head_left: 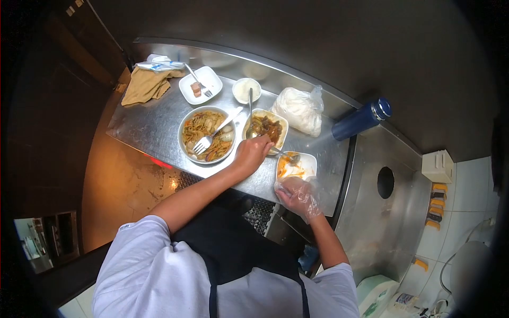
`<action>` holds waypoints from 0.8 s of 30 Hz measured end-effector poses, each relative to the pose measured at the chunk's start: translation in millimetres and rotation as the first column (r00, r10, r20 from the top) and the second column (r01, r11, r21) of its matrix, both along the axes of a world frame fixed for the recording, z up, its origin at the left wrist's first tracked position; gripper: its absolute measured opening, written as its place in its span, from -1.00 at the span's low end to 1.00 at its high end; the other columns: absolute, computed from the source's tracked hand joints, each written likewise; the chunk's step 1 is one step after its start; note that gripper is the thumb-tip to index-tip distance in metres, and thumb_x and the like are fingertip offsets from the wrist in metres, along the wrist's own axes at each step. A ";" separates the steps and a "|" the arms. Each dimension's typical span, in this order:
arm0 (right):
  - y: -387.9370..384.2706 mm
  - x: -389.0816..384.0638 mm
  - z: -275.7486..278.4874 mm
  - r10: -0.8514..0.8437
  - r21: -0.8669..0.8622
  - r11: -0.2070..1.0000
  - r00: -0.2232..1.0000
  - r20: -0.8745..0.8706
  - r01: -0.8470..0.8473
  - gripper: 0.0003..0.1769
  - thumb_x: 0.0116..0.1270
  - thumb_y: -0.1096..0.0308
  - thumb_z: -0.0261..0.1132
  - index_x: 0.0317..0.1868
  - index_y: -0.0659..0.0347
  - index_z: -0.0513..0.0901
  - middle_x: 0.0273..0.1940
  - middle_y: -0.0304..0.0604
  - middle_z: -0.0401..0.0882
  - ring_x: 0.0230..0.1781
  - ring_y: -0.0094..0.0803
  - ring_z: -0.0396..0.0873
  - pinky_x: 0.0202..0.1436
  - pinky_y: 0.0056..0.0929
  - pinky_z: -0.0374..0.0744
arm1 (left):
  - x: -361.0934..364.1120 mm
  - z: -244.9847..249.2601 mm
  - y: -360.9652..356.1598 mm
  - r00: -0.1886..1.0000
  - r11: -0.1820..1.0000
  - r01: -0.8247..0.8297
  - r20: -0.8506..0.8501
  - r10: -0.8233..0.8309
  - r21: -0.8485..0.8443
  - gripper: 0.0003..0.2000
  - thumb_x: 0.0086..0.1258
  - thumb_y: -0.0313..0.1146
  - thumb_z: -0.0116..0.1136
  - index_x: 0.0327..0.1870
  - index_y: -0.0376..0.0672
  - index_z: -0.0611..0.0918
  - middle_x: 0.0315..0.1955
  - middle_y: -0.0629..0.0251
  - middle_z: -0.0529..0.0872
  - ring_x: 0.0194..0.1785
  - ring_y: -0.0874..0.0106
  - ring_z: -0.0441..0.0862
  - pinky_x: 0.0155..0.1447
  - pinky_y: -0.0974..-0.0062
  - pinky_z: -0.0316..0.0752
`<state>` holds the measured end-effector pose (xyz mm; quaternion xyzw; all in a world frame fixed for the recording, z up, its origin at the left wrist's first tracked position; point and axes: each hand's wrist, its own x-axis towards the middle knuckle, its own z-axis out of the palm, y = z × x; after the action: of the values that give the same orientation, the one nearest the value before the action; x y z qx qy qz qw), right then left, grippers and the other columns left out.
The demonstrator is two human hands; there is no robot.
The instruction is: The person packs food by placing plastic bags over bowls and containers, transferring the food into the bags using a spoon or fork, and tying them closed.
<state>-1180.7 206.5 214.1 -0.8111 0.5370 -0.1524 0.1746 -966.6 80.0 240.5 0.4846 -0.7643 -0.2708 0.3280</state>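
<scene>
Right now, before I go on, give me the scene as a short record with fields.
Left hand: bare, holding a spoon over a sauce-smeared dish
Right hand: clear glove, at that dish's near edge; grip unclear
Noodle bowl: fork across the noodles
Brown-food dish: second spoon in it
Far-left dish: brown pieces, another fork
Small bowl: white food
Far right: plastic bag, blue bottle

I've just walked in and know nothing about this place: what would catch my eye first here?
Probably the big serving of noodles on the left of the metal counter, with a fork lying across it. Next, the two hands: the left hand is bare, with a spoon, while the right wears clear plastic at an orange-smeared dish. The dark blue flask stands out toward the right.
</scene>
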 end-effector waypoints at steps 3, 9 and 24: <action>-1.3 0.7 10.9 0.007 0.010 1.000 0.999 0.052 -0.007 -0.70 0.34 0.11 0.39 -0.14 0.18 0.71 -0.21 0.00 0.70 -0.15 -0.02 0.67 -0.07 -0.08 0.61 | 0.5 -0.5 0.9 1.000 1.000 0.005 0.001 -0.005 0.006 -0.85 0.45 -0.34 0.24 -0.25 -0.26 0.68 -0.38 -0.03 0.72 -0.28 -0.05 0.69 -0.21 0.09 0.56; 3.6 -3.1 -6.2 -0.200 0.325 0.945 0.843 0.498 0.032 -0.66 0.37 0.12 0.40 -0.02 0.19 0.71 -0.16 -0.06 0.72 -0.10 -0.18 0.71 0.01 -0.19 0.64 | 1.8 -5.2 2.7 0.998 1.000 -0.017 0.069 0.015 0.026 -0.83 0.44 -0.32 0.25 -0.24 -0.26 0.69 -0.36 -0.03 0.73 -0.27 -0.05 0.69 -0.19 0.08 0.56; -41.0 -36.1 28.1 -0.687 0.810 0.584 -0.502 0.525 0.047 -0.87 0.37 0.32 0.43 -0.20 0.10 0.62 -0.36 -0.30 0.63 -0.51 -0.57 0.52 -0.57 -0.57 0.36 | 8.7 -30.5 40.2 0.994 0.989 0.069 0.076 -0.080 0.134 -0.81 0.40 -0.29 0.29 -0.25 -0.26 0.69 -0.39 0.01 0.74 -0.27 -0.01 0.71 -0.16 0.12 0.58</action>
<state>-1216.8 165.5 242.2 0.0032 0.4701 -0.6490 0.5982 -957.9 120.2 210.0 0.4868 -0.7751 -0.3126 0.2539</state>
